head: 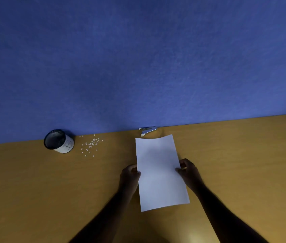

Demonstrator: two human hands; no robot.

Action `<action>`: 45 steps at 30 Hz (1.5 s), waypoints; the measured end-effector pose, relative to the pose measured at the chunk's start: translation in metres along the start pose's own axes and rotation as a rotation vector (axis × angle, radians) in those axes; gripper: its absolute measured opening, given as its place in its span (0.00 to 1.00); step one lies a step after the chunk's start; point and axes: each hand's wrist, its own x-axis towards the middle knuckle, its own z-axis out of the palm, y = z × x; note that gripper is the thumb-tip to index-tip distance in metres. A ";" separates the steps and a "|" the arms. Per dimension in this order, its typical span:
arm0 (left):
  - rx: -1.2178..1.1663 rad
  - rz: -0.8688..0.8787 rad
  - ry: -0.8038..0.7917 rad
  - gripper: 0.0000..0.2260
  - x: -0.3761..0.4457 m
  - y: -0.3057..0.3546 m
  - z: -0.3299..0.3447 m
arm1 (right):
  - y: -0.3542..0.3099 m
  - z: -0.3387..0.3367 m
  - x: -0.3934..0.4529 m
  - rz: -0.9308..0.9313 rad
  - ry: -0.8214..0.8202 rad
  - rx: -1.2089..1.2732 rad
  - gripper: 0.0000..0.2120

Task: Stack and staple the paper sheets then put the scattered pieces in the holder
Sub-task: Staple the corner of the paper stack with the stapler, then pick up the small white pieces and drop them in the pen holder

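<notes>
White paper sheets (pixel 159 172) are held as one stack above the desk, their far edge slightly curled. My left hand (pixel 130 176) grips the stack's left edge and my right hand (pixel 188 171) pinches its right edge. A small silver stapler (pixel 148 130) lies beyond the paper against the blue partition. Several tiny white pieces (pixel 91 145) lie scattered on the desk at the left. Left of them stands the holder (pixel 58 141), a round cup with a dark rim and a white wall.
The wooden desk (pixel 244 163) ends at a tall blue fabric partition (pixel 138 58) running along its far edge. Bare desk surface lies right of the paper and in front of the holder.
</notes>
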 end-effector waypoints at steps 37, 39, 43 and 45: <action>0.629 0.176 0.356 0.35 -0.001 -0.154 -0.161 | -0.030 0.070 -0.051 -0.265 -0.035 -0.223 0.08; 0.626 0.167 0.355 0.38 0.009 -0.162 -0.177 | -0.039 0.084 -0.057 -0.283 -0.044 -0.227 0.08; 0.566 0.118 0.369 0.45 0.032 -0.170 -0.206 | -0.059 0.115 -0.066 -0.313 -0.077 -0.229 0.09; 0.553 0.104 0.352 0.47 0.045 -0.169 -0.216 | -0.069 0.131 -0.067 -0.328 -0.095 -0.243 0.08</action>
